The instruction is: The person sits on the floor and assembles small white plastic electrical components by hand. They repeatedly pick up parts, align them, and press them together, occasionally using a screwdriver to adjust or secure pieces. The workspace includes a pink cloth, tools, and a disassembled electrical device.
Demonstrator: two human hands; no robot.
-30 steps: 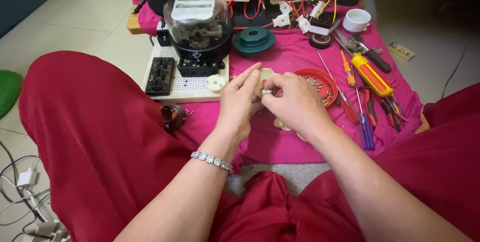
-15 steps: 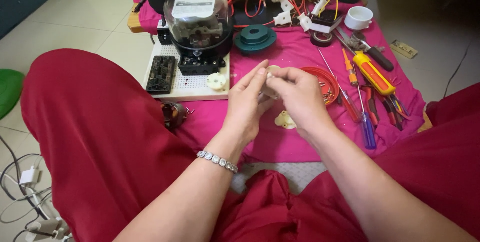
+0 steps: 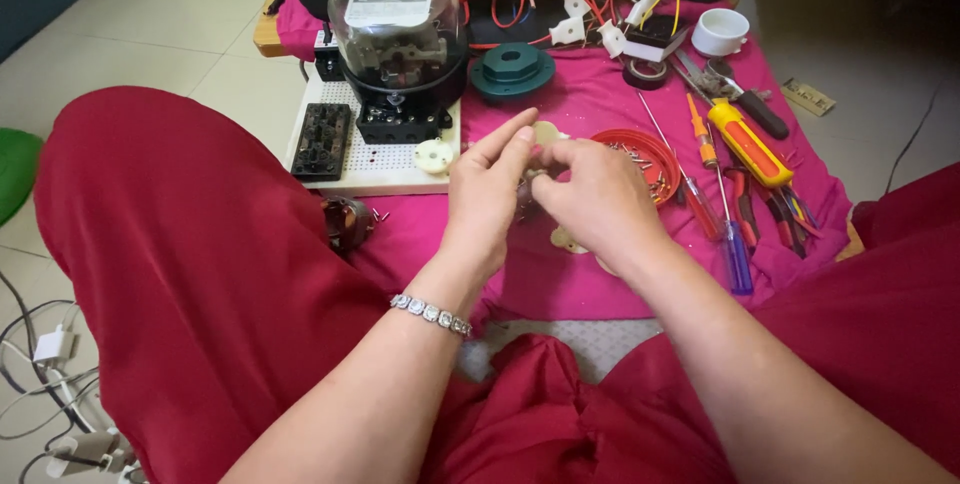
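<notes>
My left hand [image 3: 485, 199] and my right hand [image 3: 598, 199] meet over the pink cloth [image 3: 590, 104], fingers pinched together on a small cream-coloured part [image 3: 546, 134] that mostly hides between them. A bracelet [image 3: 430, 313] circles my left wrist. Just behind my right hand sits a red dish [image 3: 636, 149] with several small screws. Another cream piece [image 3: 567, 240] lies on the cloth under my right hand.
A glass-domed electric meter [image 3: 398, 39] stands on a white perforated board [image 3: 375, 159] with a black terminal block [image 3: 321, 140]. A green round part [image 3: 512, 69], screwdrivers [image 3: 745, 139], pliers, tape roll [image 3: 645, 74], white cup [image 3: 720, 31] and red wires lie around. Cables [image 3: 45, 384] are on the floor at left.
Both hands have stayed together on the small part, with the fingers shifting slightly. The view has tilted a little lower.
</notes>
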